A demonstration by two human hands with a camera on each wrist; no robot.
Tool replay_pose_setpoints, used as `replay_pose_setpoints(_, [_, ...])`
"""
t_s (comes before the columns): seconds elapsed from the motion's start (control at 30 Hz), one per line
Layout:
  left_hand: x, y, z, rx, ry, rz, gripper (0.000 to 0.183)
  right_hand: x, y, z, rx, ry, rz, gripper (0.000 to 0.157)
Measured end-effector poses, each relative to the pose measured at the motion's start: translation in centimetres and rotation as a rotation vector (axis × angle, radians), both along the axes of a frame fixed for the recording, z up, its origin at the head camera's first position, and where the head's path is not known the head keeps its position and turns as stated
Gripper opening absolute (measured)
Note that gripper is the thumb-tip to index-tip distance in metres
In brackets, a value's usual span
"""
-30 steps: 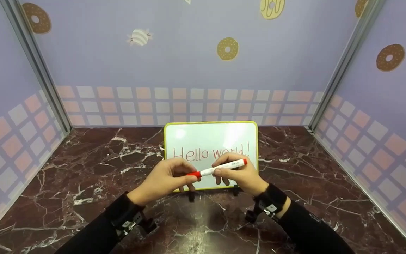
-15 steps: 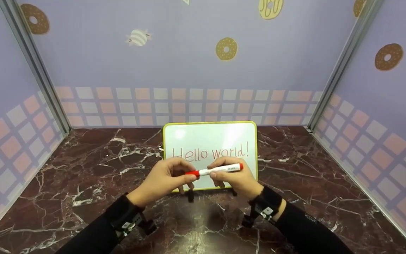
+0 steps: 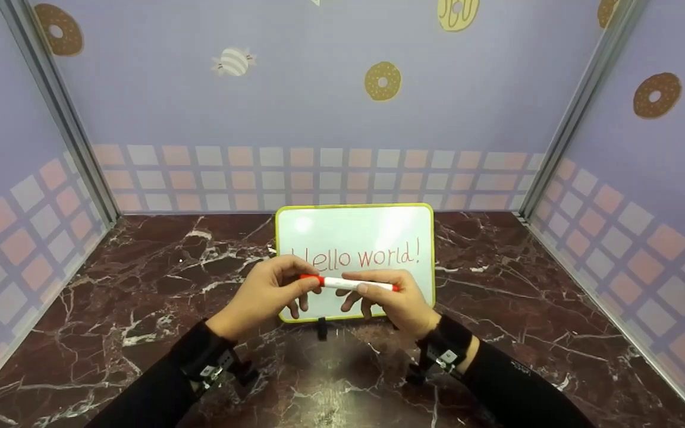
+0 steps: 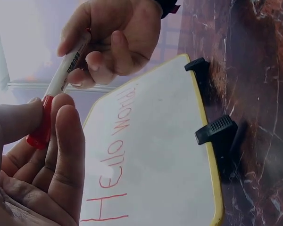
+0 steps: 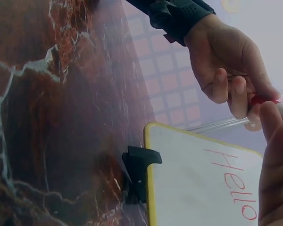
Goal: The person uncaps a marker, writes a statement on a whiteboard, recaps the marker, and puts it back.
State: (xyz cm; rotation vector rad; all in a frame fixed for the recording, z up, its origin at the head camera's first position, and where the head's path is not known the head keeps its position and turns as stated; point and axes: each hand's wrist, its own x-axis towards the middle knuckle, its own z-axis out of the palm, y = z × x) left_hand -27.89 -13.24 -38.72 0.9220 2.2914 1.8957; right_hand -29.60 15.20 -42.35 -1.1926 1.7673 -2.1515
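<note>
A white marker with a red cap is held level between both hands, in front of the whiteboard. My left hand pinches the red cap between thumb and fingers, plain in the left wrist view on the cap. Thumb and fingers of my right hand grip the white barrel near its red tail end. The cap sits against the barrel. "Hello world!" is written in red on the board; the left hand covers part of the H in the head view.
The yellow-rimmed board stands tilted back on black clip feet on a dark red marble tabletop. Purple panels with doughnut and check patterns close off the back and both sides.
The marker has swung from right end raised to right end slightly lower. My right hand has moved left and down; the left hand has shifted slightly up and left, still gripping the cap.
</note>
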Motion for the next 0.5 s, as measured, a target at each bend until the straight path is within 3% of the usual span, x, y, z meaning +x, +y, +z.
replay_pose_setpoints(0.13, [-0.2, -0.2, -0.1, -0.012, -0.001, 0.026, 0.018, 0.2, 0.0, 0.0, 0.079, 0.033, -0.075, 0.035])
replay_pose_setpoints(0.23, [-0.1, -0.1, -0.1, -0.025, 0.014, 0.045, 0.020, 0.1, -0.1, -0.3, 0.122, 0.131, -0.131, 0.032])
replay_pose_setpoints(0.33, [0.4, 0.3, 0.0, -0.080, 0.045, 0.096, 0.023, 0.0, -0.4, -0.7, 0.167, 0.315, -0.190, 0.029])
replay_pose_setpoints(0.5, [1.2, 1.5, -0.3, -0.225, 0.208, 0.243, 0.024, 0.2, -1.2, -1.3, 0.244, 0.628, -0.269, 0.032])
